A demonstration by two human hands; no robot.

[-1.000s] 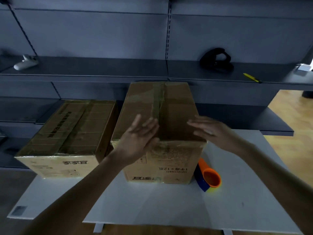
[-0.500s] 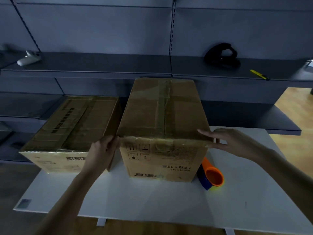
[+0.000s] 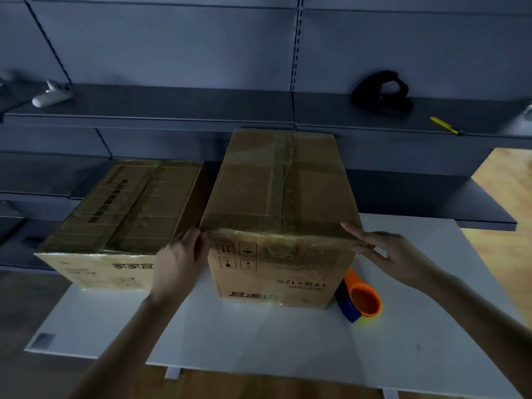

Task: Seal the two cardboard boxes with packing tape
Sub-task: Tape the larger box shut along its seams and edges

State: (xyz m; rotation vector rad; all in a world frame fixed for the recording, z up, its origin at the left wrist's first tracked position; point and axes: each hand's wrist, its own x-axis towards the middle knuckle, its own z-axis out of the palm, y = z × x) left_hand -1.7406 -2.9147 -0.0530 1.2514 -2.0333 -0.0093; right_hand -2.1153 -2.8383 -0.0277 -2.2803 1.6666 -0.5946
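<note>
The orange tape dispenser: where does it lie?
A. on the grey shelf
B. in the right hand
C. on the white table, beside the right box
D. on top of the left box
C: the tape dispenser lies on the white table, at the near right bottom corner of the right box.

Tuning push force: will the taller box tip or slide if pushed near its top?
Probably slides: the taller box sits flat on the table, deeper than tall. Likely stiff; its taped flaps lie flat. Glossy tape may feel slippery.

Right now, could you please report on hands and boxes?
Left hand grips taller box at near-left top corner; right hand presses near-right corner. Top seam taped. Tape dispenser rests right of box.
</note>
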